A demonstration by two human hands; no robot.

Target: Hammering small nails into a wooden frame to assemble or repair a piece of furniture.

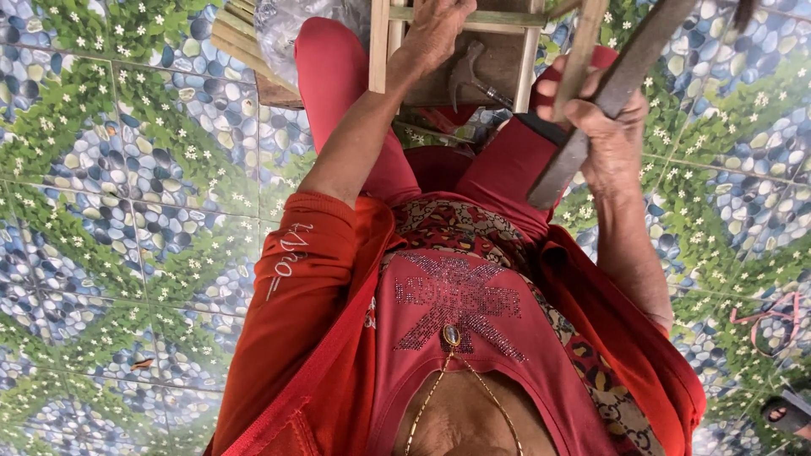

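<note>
Cut off along the top edge

The left hand [435, 29] loses its fingertips there, as do the wooden frame [515, 51] and the dark blade's [608, 93] far end.

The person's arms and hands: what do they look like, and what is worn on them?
Both arms wear loose red sleeves that end near the elbows, leaving the forearms bare. The left sleeve carries white script lettering; the right sleeve looks plain. The left hand and right hand wear no gloves.
</note>
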